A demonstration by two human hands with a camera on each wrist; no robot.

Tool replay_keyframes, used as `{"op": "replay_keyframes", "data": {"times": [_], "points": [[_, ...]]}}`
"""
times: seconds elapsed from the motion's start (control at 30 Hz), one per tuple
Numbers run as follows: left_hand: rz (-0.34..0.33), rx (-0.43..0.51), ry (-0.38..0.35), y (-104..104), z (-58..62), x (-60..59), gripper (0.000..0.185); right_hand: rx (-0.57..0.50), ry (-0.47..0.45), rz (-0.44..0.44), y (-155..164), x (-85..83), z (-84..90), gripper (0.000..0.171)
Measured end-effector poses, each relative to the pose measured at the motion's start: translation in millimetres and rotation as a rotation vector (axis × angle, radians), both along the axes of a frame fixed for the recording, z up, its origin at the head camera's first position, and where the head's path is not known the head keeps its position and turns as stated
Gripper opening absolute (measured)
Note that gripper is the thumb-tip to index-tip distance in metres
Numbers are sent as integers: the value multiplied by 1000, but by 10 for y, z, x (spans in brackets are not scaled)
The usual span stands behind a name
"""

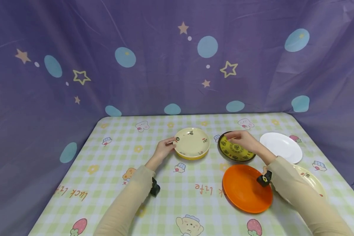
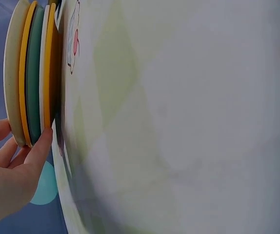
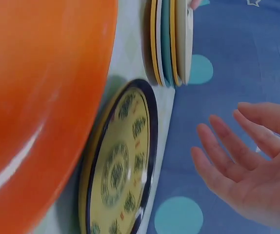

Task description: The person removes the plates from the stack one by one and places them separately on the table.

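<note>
My left hand (image 1: 163, 150) is at the left side of a stack of plates, its fingertips touching the rims. A cream plate (image 1: 191, 142) with small floral marks tops the stack. Below it, the left wrist view shows the edges of a yellow plate (image 2: 27, 73), a green plate (image 2: 34, 78), a white one and another yellow-orange one. My right hand (image 1: 244, 141) hovers above a dark-rimmed yellow patterned plate (image 1: 236, 149). In the right wrist view its fingers (image 3: 225, 151) are loosely bent, apart from that plate, and hold nothing.
An orange plate (image 1: 246, 188) lies in front of the patterned plate, below my right forearm. Behind that forearm is a white plate (image 1: 280, 147). Another cream plate (image 1: 312, 183) is partly hidden by the right sleeve. A checked cloth (image 1: 112, 177) covers the table; a purple curtain (image 1: 153, 88) hangs behind it.
</note>
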State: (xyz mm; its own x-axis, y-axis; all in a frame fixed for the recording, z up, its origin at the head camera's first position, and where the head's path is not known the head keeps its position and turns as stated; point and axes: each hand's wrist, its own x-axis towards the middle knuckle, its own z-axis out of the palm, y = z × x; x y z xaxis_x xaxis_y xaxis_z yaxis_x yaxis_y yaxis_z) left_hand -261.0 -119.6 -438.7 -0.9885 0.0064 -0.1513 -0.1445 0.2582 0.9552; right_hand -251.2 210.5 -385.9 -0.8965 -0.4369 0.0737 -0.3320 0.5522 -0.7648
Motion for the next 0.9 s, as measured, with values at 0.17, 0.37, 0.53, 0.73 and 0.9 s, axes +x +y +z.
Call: {"op": "replay_keyframes", "data": {"times": [0.17,0.37,0.53,0.73,0.9], "points": [[7,28,-8,-3,0,-7,37,9,-62,-16,-169,-34,22,34],[21,42,-11,-4,6,-14,38,-78,-178,-42,-288,-130,-97,37],[34,54,-9,3,4,-18,39,-145,-258,-73,-399,-147,-147,37],[61,70,8,10,18,-35,39,-207,-341,-123,-510,-184,-224,39],[97,42,10,14,31,-59,39,-217,-393,-163,-580,-203,-281,40]]}}
